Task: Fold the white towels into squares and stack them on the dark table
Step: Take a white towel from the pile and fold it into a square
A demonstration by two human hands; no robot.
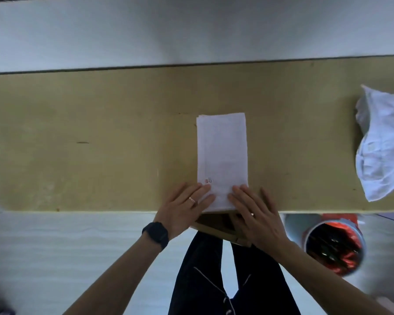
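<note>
Both hands are pressing a folded white towel (222, 146) at the tabletop's (100, 137) near edge.
The left hand (187, 201), wearing a ring (192, 199) and a black watch (155, 234), and the right hand (257, 214) are laying straight, released fingers (203, 189) on the towel's near end. A small red mark (208, 180), possibly a logo, is printing too blurred to read. A crumpled white towel (382, 144) is lying well apart at the right.

A plain workroom, possibly for linen, is suggested. A long tan worktable (100, 133) is set against a blank white wall (191, 30) over a pale floor (66, 235). Crumpled white towels (382, 144) are heaped at its right end, a folded towel (222, 151) marked with a red logo is laid out, and a red-lined bin (334, 244) is seen on the floor beside it.
</note>
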